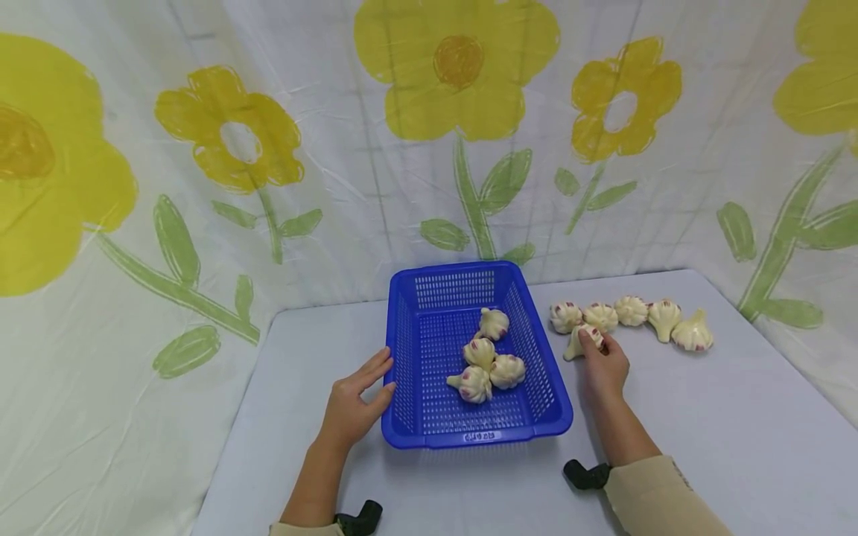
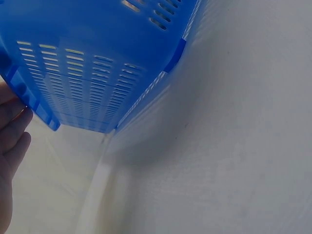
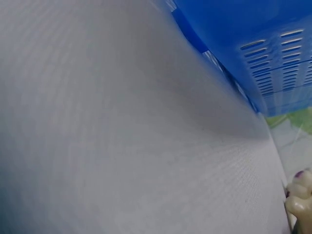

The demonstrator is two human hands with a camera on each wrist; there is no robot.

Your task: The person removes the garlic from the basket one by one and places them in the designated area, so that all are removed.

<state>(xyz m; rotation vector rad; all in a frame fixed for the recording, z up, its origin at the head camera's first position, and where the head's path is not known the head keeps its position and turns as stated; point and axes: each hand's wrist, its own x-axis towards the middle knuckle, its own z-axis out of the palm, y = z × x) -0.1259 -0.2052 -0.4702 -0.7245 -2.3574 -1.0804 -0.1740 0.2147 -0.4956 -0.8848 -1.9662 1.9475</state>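
Note:
A blue plastic basket (image 1: pixel 479 441) with slotted walls stands on the table, several white garlic bulbs with purplish marks, such as this garlic bulb (image 1: pixel 507 371), lying inside on its right half. My left hand (image 1: pixel 353 409) touches the basket's left rim, fingers straight. In the left wrist view its fingers (image 2: pixel 14 126) rest against the basket's outer side. To the right of the basket, my right hand (image 1: pixel 605 368) pinches a garlic bulb (image 1: pixel 575 344) between thumb and fingers, low over the table. The right wrist view shows part of a bulb (image 3: pixel 300 200) at its edge; the right hand is out of that view.
Behind the right hand, several more garlic bulbs (image 1: pixel 631 310) lie in a row along the back right of the white table (image 1: pixel 670 417). A white curtain (image 1: pixel 322 246) printed with yellow flowers hangs behind the table and at its sides.

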